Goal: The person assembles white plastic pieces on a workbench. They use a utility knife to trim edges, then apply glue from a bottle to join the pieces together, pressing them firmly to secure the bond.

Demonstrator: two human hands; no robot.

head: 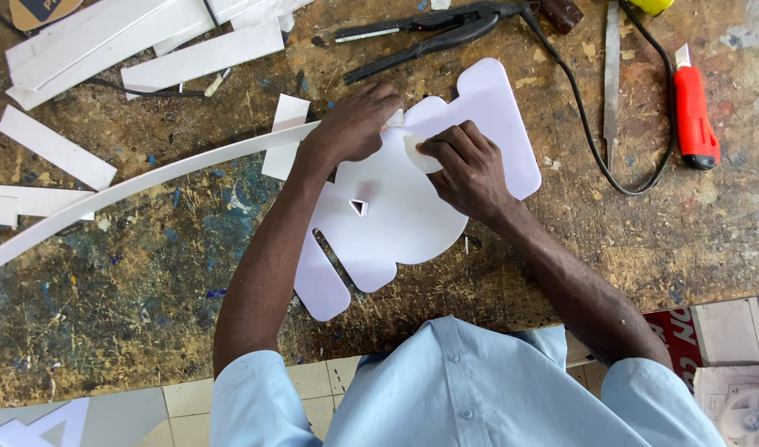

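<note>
Running diagonally under hands (412,145): white cutout (412,207)

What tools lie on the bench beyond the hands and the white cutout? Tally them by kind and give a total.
Black corded clamp-like tool: 1
Red utility knife: 1
Flat metal strip, perhaps a file: 1
Total: 3
The yellow and brown items cut off at the top edge are not counted.

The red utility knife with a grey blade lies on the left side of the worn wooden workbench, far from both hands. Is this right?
Not quite. The head view shows the red utility knife on the right side of the worn wooden workbench, not the left. It does lie apart from the left hand and right hand.
</note>
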